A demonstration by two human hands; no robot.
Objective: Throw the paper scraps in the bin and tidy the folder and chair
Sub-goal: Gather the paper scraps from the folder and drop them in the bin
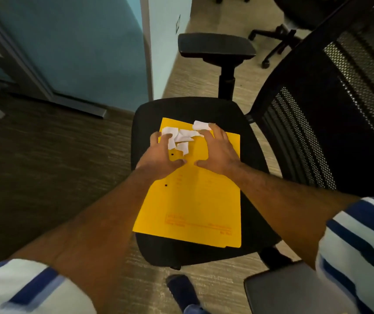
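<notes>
A yellow folder (193, 200) lies flat on the black seat of an office chair (256, 223). Several white paper scraps (182, 135) sit in a loose pile on the folder's far end. My left hand (161, 159) rests on the left side of the pile with fingers spread, fingertips touching the scraps. On the right side of the pile lies my right hand (217, 152), fingers spread too, its fingertips against one scrap. Both hands flank the scraps; neither has closed around them. No bin is in view.
The chair's mesh backrest (340, 98) rises at the right, one armrest (215, 45) beyond the seat, another armrest (283, 288) near the bottom right. A blue partition wall (79, 53) stands at the left. Another chair's wheeled base (276, 39) is far behind. My shoe (181, 291) is below the seat.
</notes>
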